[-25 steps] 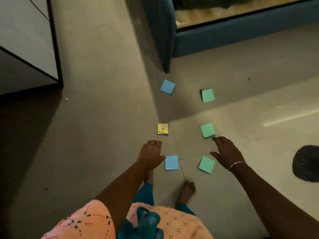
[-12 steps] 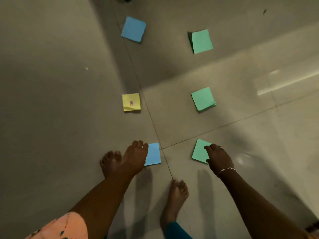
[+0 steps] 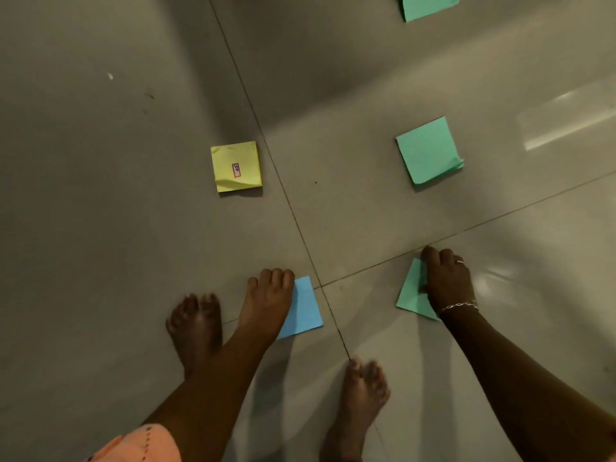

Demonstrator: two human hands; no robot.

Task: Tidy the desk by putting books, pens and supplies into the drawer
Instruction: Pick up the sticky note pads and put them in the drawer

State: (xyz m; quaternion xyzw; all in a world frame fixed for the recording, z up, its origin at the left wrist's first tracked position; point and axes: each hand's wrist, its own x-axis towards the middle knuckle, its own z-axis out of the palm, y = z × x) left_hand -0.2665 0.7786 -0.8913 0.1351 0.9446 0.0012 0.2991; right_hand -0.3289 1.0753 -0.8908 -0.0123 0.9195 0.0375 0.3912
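Observation:
Sticky-note pads lie on the grey tiled floor. My left hand (image 3: 270, 298) reaches down onto the left edge of a blue pad (image 3: 306, 310), with its fingers curled over that edge. My right hand (image 3: 446, 281), which has a bracelet at the wrist, covers the right side of a green pad (image 3: 410, 295). Its fingers bend over the pad's top corner and its thumb lies on the pad's face. Both pads rest flat on the floor. A yellow pad (image 3: 236, 166) with a small sticker lies further ahead on the left. A second green pad (image 3: 428, 150) lies ahead on the right.
A third green pad (image 3: 426, 5) is cut off by the top edge. My bare feet stand on the tiles, the left foot (image 3: 195, 325) beside my left hand and the right foot (image 3: 363, 395) between my arms. Tile joints cross near the blue pad.
The view has dropped closer to the floor, and the bed, cabinet and far blue pad have left the frame. Both hands came down onto the nearest blue and green pads.

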